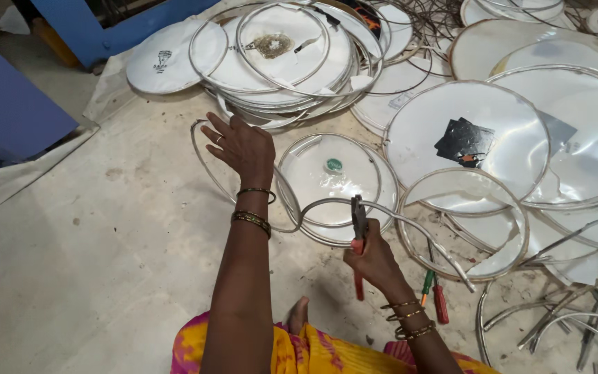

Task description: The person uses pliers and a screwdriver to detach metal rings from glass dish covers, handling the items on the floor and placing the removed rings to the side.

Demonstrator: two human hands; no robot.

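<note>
My right hand (374,257) grips red-handled pliers (359,228), jaws up, biting a bent silver metal hoop (410,220) that curves across the floor. My left hand (241,145) reaches forward with fingers spread, resting on the far loop of the same hoop (202,158) near a stack of drum heads; it holds nothing closed. Between the hands lies a round white drum head (330,181) with a green sticker, ringed by a metal rim.
A pile of white drum heads with rims (282,55) lies ahead, larger ones (472,135) to the right. Two screwdrivers (436,294), green and red handled, lie by my right wrist. Cut metal strips (569,318) heap at right. Blue frame (84,31) at upper left.
</note>
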